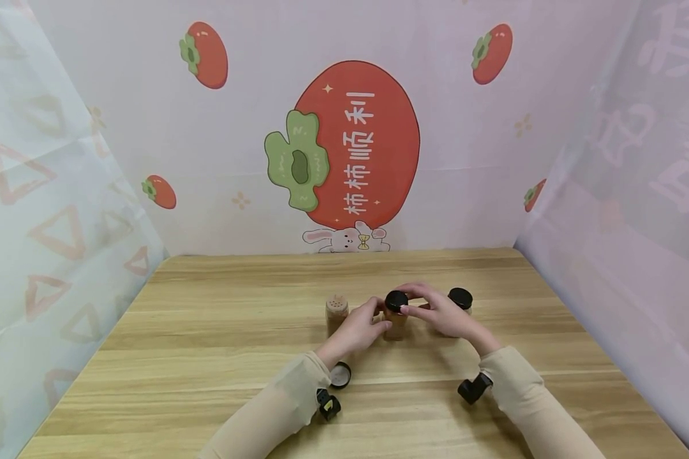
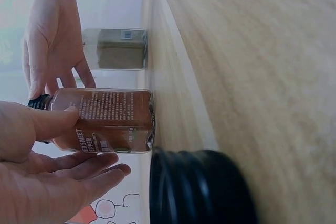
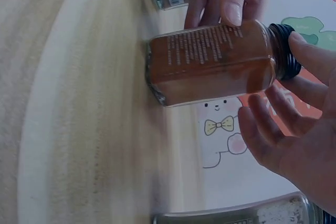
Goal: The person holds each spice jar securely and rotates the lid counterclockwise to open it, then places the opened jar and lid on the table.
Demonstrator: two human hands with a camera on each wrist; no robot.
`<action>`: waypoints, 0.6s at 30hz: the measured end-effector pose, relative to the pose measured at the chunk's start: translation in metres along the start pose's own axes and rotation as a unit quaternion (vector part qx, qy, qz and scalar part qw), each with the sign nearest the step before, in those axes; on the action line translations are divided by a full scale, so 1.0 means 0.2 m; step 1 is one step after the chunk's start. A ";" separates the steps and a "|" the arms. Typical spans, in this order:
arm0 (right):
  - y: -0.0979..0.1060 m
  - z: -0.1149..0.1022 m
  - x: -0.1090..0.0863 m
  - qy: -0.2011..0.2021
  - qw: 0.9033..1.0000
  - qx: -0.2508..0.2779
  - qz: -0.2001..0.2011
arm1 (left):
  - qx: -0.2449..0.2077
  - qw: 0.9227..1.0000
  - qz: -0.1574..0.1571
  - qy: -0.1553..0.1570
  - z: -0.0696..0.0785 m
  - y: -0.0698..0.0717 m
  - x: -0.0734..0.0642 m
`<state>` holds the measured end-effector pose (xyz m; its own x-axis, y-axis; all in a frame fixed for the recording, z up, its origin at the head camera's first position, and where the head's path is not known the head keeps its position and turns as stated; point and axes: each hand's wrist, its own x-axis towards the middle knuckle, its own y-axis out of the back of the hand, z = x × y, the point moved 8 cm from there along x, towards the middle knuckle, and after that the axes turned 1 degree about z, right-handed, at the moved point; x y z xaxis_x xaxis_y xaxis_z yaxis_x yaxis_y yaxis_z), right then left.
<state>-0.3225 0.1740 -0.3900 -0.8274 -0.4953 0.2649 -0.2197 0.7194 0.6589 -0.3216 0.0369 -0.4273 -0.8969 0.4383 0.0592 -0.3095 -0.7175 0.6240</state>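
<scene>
Ridged round lid (image 2: 202, 187) near square-sided glass bottle (image 2: 113, 116) between both gripping hands (image 1: 357, 328) (image 1: 443, 314).

Looks like a square-sided glass jar (image 2: 113, 121) filled with reddish-brown powder (image 3: 210, 74), pale lettering on its side. Stands upright just right of the open shaker jar (image 1: 337, 315). Wears a ribbed black cap (image 3: 286, 52). Held by the left grip (image 1: 358, 329) around the body, by the right grip (image 1: 437, 312) at the cap.

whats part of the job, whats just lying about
Job:
glass jar of red-brown powder, in left hand
ridged black cap, in right hand

Apparently lying about:
open, perforated-top glass jar
loose round black cap
black-capped glass jar at right
</scene>
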 end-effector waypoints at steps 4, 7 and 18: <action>0.00 -0.01 0.00 0.005 1.000 0.011 -0.021 | 0.007 1.000 0.000 -0.001 0.00 0.00 0.00; 0.00 -0.01 0.00 0.003 0.999 0.018 -0.036 | 0.010 1.000 0.000 0.002 0.00 0.00 0.00; 0.00 0.02 0.00 -0.012 0.998 0.021 -0.057 | 0.006 1.000 0.001 0.004 0.00 -0.01 0.00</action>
<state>-0.3235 0.1758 -0.3925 -0.8085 -0.5626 0.1725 -0.3335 0.6796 0.6534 -0.3216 0.0375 -0.4281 -0.8996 0.4334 0.0540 -0.3044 -0.7109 0.6340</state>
